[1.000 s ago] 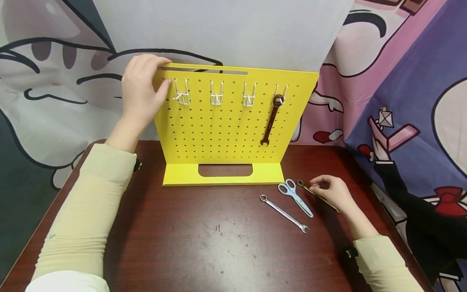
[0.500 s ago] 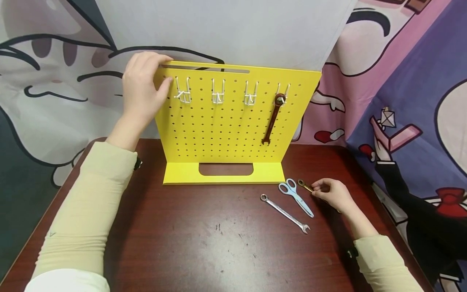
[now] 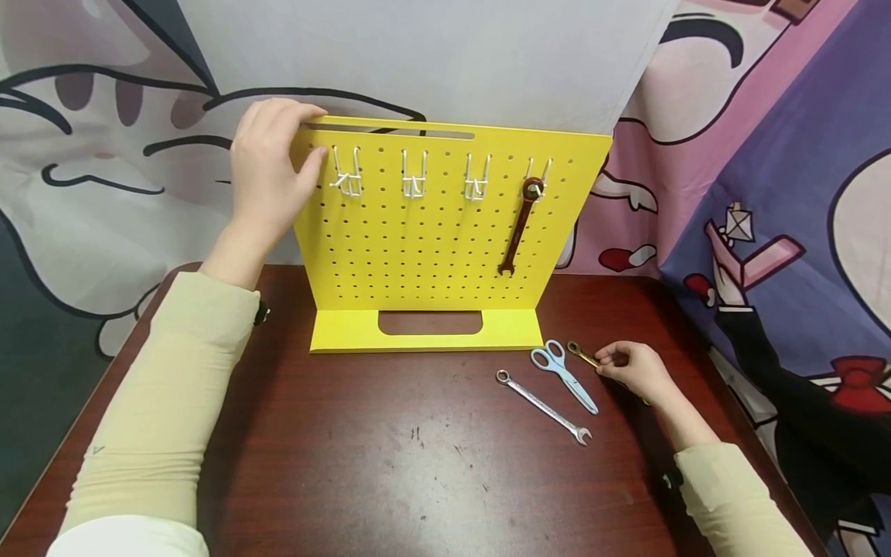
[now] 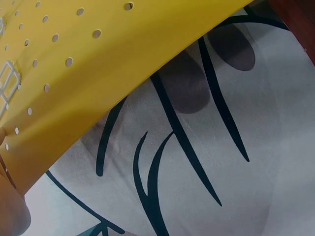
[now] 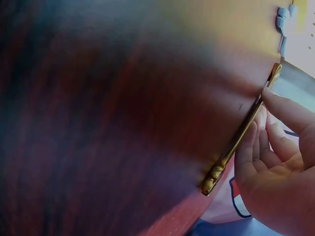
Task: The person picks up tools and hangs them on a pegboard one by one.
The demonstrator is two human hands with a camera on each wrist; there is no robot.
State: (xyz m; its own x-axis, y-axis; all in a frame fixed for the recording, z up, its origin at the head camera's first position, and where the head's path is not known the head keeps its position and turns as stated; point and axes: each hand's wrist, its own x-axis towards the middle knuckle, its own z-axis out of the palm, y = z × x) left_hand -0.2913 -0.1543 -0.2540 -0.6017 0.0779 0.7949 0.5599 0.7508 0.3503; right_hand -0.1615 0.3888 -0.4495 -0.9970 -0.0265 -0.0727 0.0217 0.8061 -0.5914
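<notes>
My left hand [image 3: 271,166] grips the top left corner of a yellow pegboard [image 3: 418,271], thumb on its front face and fingers over the top edge. At the right of the table, my right hand [image 3: 636,367] pinches a brass-coloured combination wrench [image 3: 581,353] near its middle. The right wrist view shows the thumb and fingers on the wrench's shaft [image 5: 238,135], both ends sticking out. Pale blue scissors [image 3: 565,377] lie just left of that wrench, and a silver combination wrench [image 3: 543,408] lies further left. A dark reddish wrench [image 3: 518,228] hangs from the pegboard's rightmost hook.
Three other white wire hooks, left [image 3: 346,176], middle [image 3: 414,178] and right [image 3: 476,179], carry nothing. The pegboard stands on its flat yellow foot [image 3: 348,333] at the back of the dark red wooden table [image 3: 390,464]. Cartoon-printed cloth [image 3: 104,193] hangs behind and beside it.
My right hand has come down slightly onto the brass-coloured wrench, and its thumb and fingers have closed on it. My left hand keeps its grip on the pegboard.
</notes>
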